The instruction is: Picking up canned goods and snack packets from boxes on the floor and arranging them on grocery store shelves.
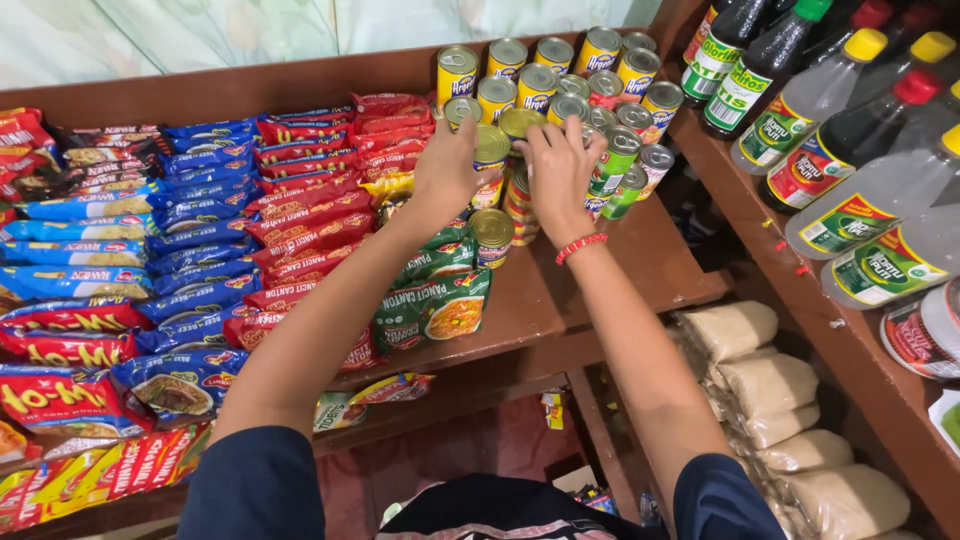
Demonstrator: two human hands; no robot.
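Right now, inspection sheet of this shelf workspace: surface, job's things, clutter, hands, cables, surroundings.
Surface: brown wooden shelf, bare patch at its front right.
Job's things: cans standing in rows at the back, some stacked; one gold-lidded can between both hands; lone can in front.
Clutter: noodle packs in overlapping rows on the left; green packs at the shelf edge.
Hands: left hand and right hand both on the stacked cans; red bracelet on the right wrist.
Cables: nothing seen.
Surroundings: bottles on the right side shelf; tan bags below.

Bright, even light — edges warped
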